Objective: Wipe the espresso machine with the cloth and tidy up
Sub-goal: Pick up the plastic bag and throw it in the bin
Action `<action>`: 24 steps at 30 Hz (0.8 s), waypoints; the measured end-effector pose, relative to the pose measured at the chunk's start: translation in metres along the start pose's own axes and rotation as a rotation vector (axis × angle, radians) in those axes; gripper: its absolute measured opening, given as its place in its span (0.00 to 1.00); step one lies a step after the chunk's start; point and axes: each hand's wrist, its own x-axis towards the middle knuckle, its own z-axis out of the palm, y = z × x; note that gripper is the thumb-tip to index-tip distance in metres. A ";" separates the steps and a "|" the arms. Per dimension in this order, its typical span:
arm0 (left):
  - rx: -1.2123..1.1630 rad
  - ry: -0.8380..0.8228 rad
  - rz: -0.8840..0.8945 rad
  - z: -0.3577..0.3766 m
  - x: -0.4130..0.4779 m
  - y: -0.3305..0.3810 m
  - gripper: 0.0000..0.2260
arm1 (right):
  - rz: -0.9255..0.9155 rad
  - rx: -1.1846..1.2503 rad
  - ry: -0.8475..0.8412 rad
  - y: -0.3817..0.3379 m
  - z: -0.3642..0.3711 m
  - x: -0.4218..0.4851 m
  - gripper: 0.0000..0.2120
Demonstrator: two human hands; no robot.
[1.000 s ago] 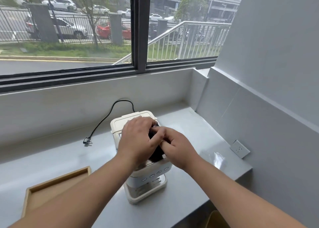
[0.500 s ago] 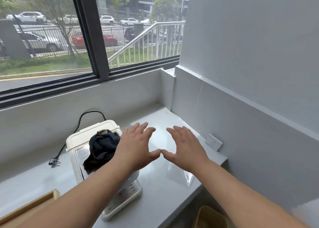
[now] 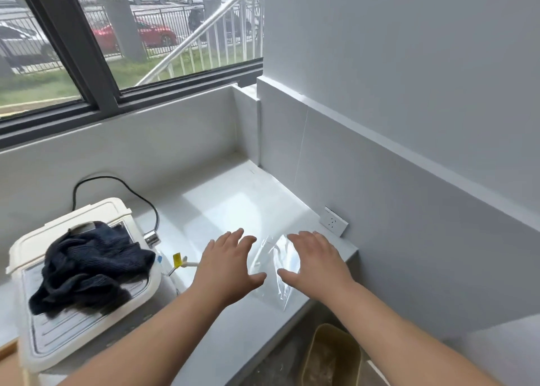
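The cream espresso machine (image 3: 35, 347) stands at the left of the white counter. A crumpled dark blue cloth (image 3: 87, 268) lies on its top, touched by neither hand. My left hand (image 3: 228, 266) and my right hand (image 3: 315, 263) hover side by side to the right of the machine, fingers spread, palms down. Between and just under them a clear plastic bag (image 3: 274, 266) lies flat on the counter. Neither hand grips it.
The machine's black cord (image 3: 122, 185) loops behind it, its plug (image 3: 152, 237) resting on the counter. A wall socket (image 3: 333, 221) sits on the right wall. A yellowish bin (image 3: 333, 356) stands on the floor below the counter edge. A wooden tray corner (image 3: 7, 347) shows at far left.
Both hands let go of the cloth on the machine's top and moved right and down over the plastic bag. My view swung to the right.
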 end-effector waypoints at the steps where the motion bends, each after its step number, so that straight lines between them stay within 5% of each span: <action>1: -0.012 -0.019 -0.011 0.008 0.004 0.002 0.38 | 0.002 -0.004 -0.016 0.005 0.005 0.002 0.40; 24: -0.105 -0.229 -0.084 0.133 0.050 0.043 0.38 | 0.105 0.084 -0.233 0.064 0.093 0.049 0.31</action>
